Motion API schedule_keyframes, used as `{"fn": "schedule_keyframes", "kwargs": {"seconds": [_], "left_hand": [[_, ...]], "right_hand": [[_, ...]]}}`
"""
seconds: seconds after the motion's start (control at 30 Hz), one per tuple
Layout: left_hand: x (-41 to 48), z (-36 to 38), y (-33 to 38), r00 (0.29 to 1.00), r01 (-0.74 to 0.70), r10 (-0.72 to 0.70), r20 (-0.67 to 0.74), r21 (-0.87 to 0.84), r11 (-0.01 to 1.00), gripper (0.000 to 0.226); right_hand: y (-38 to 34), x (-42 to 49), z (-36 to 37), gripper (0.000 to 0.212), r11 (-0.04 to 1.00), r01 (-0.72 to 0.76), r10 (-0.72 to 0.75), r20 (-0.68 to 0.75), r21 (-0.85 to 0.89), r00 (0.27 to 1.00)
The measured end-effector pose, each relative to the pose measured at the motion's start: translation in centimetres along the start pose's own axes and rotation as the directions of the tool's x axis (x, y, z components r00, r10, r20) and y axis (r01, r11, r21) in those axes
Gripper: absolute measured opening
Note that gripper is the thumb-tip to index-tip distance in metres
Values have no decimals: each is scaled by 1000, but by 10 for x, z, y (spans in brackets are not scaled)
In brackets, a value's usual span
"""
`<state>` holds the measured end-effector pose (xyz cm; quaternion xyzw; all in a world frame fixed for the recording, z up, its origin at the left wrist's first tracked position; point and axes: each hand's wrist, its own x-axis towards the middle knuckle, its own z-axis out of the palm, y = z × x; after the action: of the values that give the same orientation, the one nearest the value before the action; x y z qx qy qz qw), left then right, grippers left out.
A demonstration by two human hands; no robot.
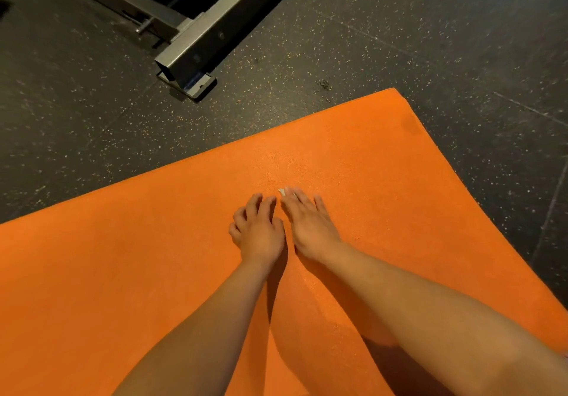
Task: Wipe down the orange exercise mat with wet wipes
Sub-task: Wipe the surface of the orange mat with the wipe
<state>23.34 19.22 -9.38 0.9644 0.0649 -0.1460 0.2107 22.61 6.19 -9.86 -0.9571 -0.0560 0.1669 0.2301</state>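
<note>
Orange textured foam exercise mat: lies flat on the dark speckled rubber floor, far corner ahead and to the right. I cannot tell its long axis, since its edges leave the frame.
Left hand: on the mat, fingers bent, tips down, nothing visible in them.
Right hand: close beside it, fingers straight and flat.
Small white scrap: I judge it a wet wipe. It peeks out at the right fingertips, so the right hand is nearer.
Grey steel equipment frame: well apart, upper left.

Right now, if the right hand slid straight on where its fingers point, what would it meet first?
A small whitish scrap just ahead of the right hand, then bare orange mat to its far edge, then apparently floor.
</note>
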Motion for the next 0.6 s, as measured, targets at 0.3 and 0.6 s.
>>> {"fn": "schedule_keyframes", "kwargs": {"seconds": [0.3,0.6], "left_hand": [[12,1,-5,999,-49,47,28,70,996,54],[35,6,6,998,-65,62,31,115,991,54]], "right_hand": [[39,27,-19,82,950,-310,295,-247,-27,923],[51,47,-12,70,987,-44,15,-182,-158,983]]}}
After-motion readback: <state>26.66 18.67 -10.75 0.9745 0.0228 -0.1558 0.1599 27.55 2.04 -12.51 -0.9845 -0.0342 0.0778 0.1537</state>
